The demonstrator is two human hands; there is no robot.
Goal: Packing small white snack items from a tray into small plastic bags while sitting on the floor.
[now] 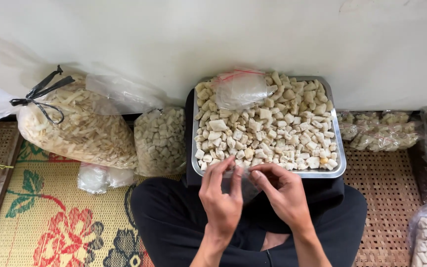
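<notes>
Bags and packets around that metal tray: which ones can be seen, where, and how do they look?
Large clear bag of pale strips, left, tied with black ribbon.
Clear bag of beige cubes, beside the steel tray.
Small clear red-striped zip bag, lying on the tray's pieces.
Small filled clear packets, right, against the wall.
Thin clear bag, between both hands.

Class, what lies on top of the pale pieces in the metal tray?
A small clear bag with a red strip lies on the pale pieces at the metal tray's far edge. The pieces beneath it are partly hidden.
</notes>
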